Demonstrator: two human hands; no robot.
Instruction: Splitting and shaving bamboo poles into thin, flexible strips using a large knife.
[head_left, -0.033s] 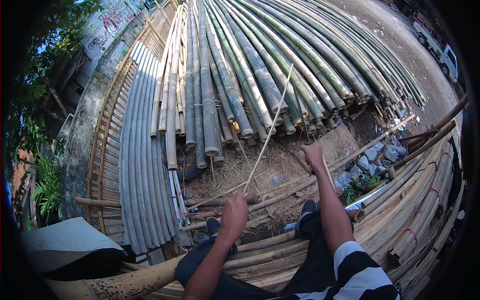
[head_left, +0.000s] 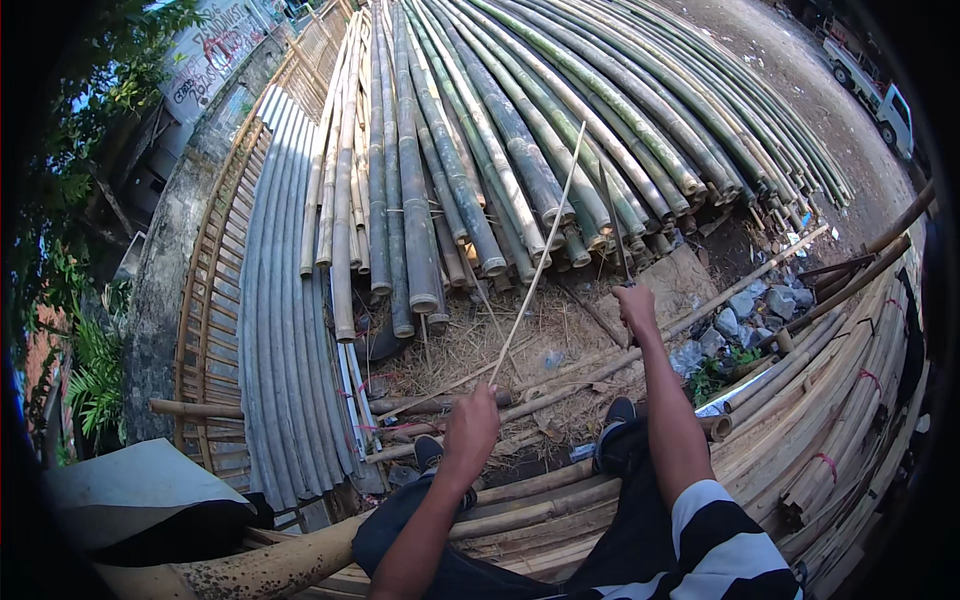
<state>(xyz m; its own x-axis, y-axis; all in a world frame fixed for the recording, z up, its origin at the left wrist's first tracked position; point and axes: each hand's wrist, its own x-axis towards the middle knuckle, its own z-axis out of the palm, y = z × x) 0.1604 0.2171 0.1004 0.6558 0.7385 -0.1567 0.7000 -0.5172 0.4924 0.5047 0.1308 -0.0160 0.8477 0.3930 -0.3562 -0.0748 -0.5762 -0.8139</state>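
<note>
My left hand (head_left: 470,432) is closed around the lower end of a thin bamboo strip (head_left: 543,262). The pale strip slants up and to the right, past the cut ends of the bamboo poles (head_left: 520,160). To its right, my right hand (head_left: 637,308) is wrapped round the grip of a long-bladed knife (head_left: 612,217). The narrow dark blade points away from me, beside the strip and apart from it; the grip is mostly hidden by my fingers.
Bamboo poles fan out ahead. Corrugated sheets (head_left: 290,320) and a bamboo ladder-like frame (head_left: 207,300) lie left. Bundled split bamboo (head_left: 800,430) lies right, near broken stones (head_left: 755,305). My feet rest near straw-littered ground (head_left: 480,340). A white truck (head_left: 890,115) stands far right.
My right hand has shifted slightly to the right with the knife, and the blade has moved further from the strip. My left hand and the strip have barely moved.
</note>
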